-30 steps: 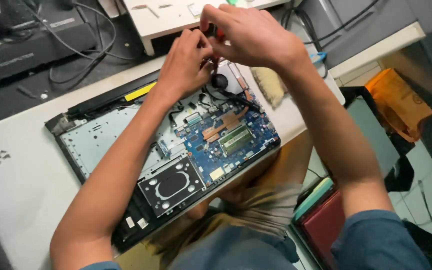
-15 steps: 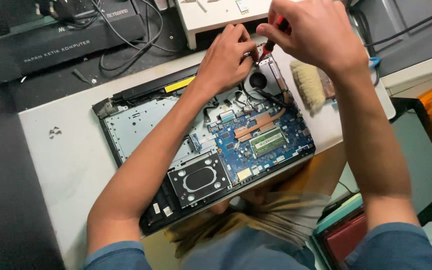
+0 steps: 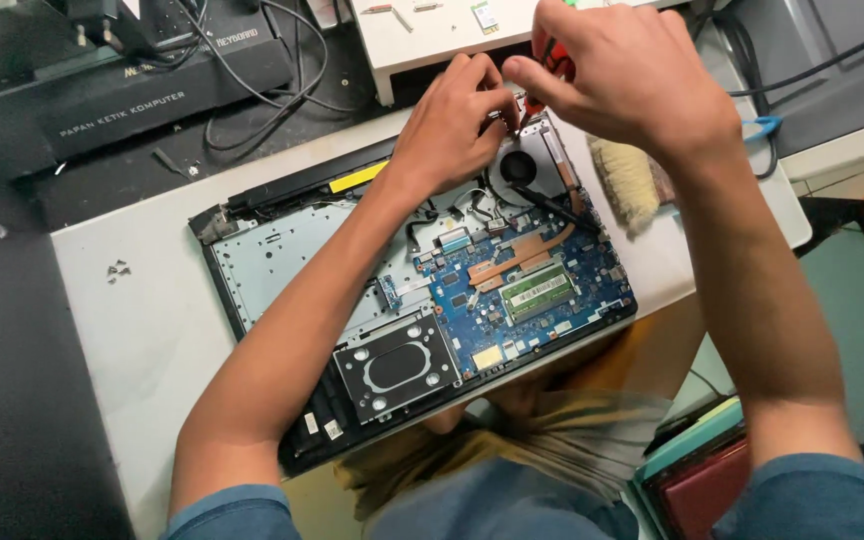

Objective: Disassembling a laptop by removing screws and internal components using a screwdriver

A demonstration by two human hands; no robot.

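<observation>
Hands (image 3: 552, 100) above fan (image 3: 518, 167), opened laptop (image 3: 282, 260)

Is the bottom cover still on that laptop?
No, the laptop lies open on the table, with its blue circuit board and round fan bare beneath both hands.

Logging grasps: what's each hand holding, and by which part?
Right hand grips a red-handled screwdriver by its handle. Left hand rests on the open laptop near the fan; no hold visible.

screwdriver (image 3: 542, 75) mostly hidden by right hand (image 3: 632, 80), tip unclear
</observation>
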